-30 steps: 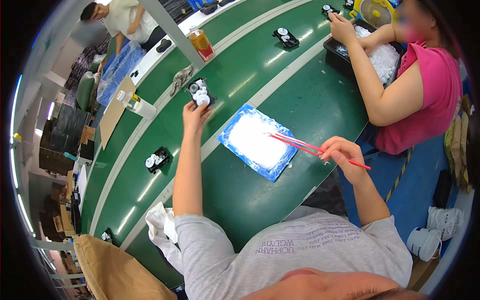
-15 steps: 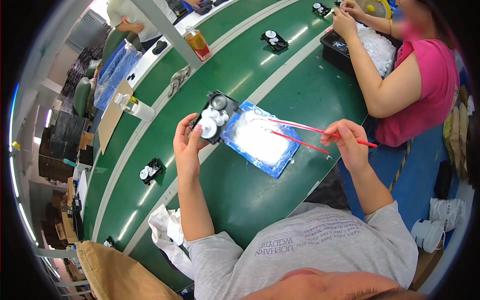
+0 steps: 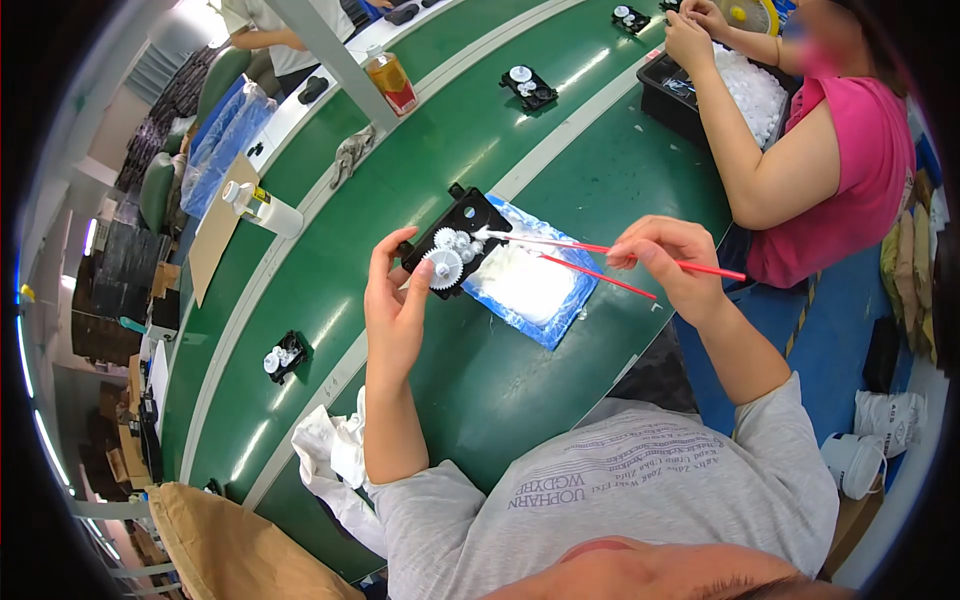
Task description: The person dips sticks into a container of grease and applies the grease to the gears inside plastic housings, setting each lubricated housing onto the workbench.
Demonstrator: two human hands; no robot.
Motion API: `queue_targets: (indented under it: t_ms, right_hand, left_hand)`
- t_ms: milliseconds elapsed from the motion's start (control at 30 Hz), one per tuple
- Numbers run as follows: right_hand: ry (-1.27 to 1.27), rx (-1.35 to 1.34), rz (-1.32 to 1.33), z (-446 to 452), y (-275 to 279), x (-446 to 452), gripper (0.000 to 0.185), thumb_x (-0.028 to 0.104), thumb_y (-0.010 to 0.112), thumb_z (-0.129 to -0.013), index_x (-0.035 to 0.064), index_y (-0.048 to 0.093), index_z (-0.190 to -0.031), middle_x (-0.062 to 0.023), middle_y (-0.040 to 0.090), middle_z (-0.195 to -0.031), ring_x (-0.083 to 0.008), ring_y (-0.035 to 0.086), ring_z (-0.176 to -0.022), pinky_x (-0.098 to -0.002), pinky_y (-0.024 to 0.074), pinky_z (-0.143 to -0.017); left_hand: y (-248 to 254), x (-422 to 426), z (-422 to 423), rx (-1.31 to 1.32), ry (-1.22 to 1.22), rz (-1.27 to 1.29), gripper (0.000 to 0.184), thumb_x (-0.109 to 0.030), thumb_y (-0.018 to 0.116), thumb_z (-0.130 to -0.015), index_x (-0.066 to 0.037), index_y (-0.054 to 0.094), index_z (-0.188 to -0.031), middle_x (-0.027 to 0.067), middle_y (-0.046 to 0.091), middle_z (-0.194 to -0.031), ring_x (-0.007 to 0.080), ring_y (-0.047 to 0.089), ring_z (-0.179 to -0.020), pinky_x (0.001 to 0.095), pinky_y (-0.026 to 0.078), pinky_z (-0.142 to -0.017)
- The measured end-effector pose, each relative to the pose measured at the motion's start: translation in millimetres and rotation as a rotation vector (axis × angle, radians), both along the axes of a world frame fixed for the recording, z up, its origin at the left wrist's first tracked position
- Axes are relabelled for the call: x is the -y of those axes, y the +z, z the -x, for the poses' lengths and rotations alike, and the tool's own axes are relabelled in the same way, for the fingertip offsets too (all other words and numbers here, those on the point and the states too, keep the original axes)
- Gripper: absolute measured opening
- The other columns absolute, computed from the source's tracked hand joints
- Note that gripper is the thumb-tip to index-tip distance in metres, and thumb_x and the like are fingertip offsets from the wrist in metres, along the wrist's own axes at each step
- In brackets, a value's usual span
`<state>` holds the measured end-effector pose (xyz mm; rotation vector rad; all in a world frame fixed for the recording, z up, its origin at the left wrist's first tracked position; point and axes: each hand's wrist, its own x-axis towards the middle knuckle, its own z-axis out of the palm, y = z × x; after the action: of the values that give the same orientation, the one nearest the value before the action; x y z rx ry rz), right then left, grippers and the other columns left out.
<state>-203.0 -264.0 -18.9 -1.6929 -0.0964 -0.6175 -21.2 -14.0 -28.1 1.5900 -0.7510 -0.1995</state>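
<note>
My left hand [image 3: 395, 300] grips a black plastic housing [image 3: 484, 212] by its lower left edge, fingers at one side and thumb at the front. White gears [image 3: 446, 268] sit in the housing. My right hand [image 3: 675, 262] pinches a thin red stick [image 3: 700, 268], a brush or applicator, whose white-coated tip reaches the housing beside the gears; whether it touches cannot be made out. Partly under the housing lies a blue-edged tray [image 3: 575, 322] of white paste, probably grease. A second red stick [image 3: 605, 277] rests with one end in the paste.
Similar gear housings stand on the green belt [image 3: 528, 90], including one at left [image 3: 285, 357]. A white bottle [image 3: 270, 212], an amber bottle [image 3: 390, 80] and a rag [image 3: 352, 155] are farther off. A co-worker in pink [image 3: 830, 170] sits at right by a black bin [image 3: 665, 100].
My right hand has brought the stick's tip from the paste to the housing. The left hand has turned the housing and moved it slightly right. Other housings have shifted slightly left and nearer.
</note>
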Motion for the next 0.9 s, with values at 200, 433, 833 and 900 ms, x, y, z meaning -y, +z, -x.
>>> queue_targets:
  t_ms: [200, 433, 833, 900]
  right_hand:
    - [-0.022, 0.300, 0.633, -7.5, 15.6, -12.7, 0.011, 0.007, 0.063, -0.087, 0.0005, 0.069, -0.081, -0.0115, 0.067, -0.075, -0.0239, 0.065, -0.065, -0.0335, 0.0514, -0.059]
    - [-0.098, 0.229, 0.572, -0.2, 29.1, -4.8, 0.014, 0.006, 0.061, -0.089, 0.0006, 0.069, -0.078, -0.0108, 0.067, -0.072, -0.0252, 0.065, -0.061, -0.0335, 0.0513, -0.057]
    - [-0.052, 0.317, 0.597, 1.9, 42.5, -16.9, 0.012, 0.002, 0.062, -0.086, -0.0001, 0.070, -0.078, -0.0114, 0.066, -0.069, -0.0236, 0.063, -0.057, -0.0315, 0.0492, -0.052]
    - [-0.061, 0.320, 0.596, 1.9, 39.7, -17.9, 0.012, 0.002, 0.062, -0.087, -0.0003, 0.070, -0.078, -0.0116, 0.066, -0.069, -0.0234, 0.062, -0.057, -0.0312, 0.0489, -0.052]
  left_hand:
    - [4.1, 2.6, 9.2, 0.080, 0.030, -0.086, 0.033, -0.008, 0.058, -0.096, 0.000, 0.048, -0.126, 0.0119, 0.063, -0.108, 0.0119, 0.063, -0.088, 0.0217, 0.050, -0.063]
    - [12.0, -2.7, 11.2, 0.048, 0.021, -0.076, 0.033, -0.007, 0.058, -0.095, 0.000, 0.048, -0.126, 0.0110, 0.062, -0.107, 0.0117, 0.063, -0.087, 0.0219, 0.049, -0.061]
    - [5.6, -2.3, 6.6, -0.018, -0.009, -0.029, 0.034, -0.006, 0.058, -0.095, 0.000, 0.048, -0.126, 0.0100, 0.057, -0.111, 0.0129, 0.064, -0.088, 0.0218, 0.051, -0.068]
    - [5.6, -2.2, 5.3, -0.062, -0.042, 0.009, 0.034, -0.007, 0.059, -0.095, 0.001, 0.048, -0.127, 0.0099, 0.054, -0.113, 0.0124, 0.064, -0.087, 0.0221, 0.050, -0.069]
